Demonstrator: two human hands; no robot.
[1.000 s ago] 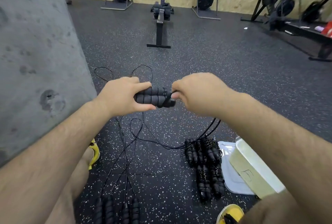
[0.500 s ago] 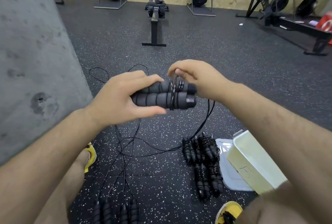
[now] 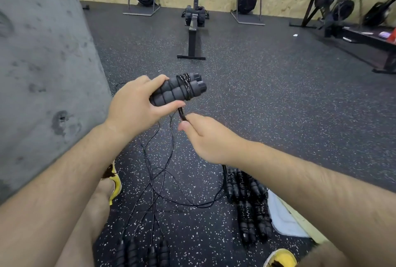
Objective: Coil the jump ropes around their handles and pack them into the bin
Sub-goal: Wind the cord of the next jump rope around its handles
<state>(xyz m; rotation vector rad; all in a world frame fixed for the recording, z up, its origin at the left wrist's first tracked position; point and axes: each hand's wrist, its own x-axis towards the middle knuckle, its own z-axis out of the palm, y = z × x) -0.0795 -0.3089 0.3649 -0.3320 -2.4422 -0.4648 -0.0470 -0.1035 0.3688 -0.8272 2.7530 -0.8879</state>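
Fingers (image 3: 156, 79) of the left hand (image 3: 137, 106) curl over the top of the paired foam handles (image 3: 171, 93). Its thumb presses along their underside, so the grip is closed round both. The handles lie side by side, tilted up toward their capped ends, which stick out beyond the hand. A few turns of the black cord (image 3: 186, 86) are wound round them near those caps.

Just below the handles, the right hand (image 3: 205, 138) pinches the cord between thumb tip and forefinger. How its other fingers lie cannot be seen. A short stretch of cord runs straight from the pinch up to the wraps.

Further below the handles, the slack trails down and loops across the speckled floor (image 3: 278, 106). Lower and to the right of the handles lies a heap of coiled ropes (image 3: 248, 204). Just past that heap the pale bin (image 3: 308, 227) shows only as an edge under the right forearm. Straight below the handles, at the bottom of the view, loose handles (image 3: 141, 252) rest on the floor with their cords unwound. Left of the handles stands a grey concrete pillar (image 3: 42, 73).
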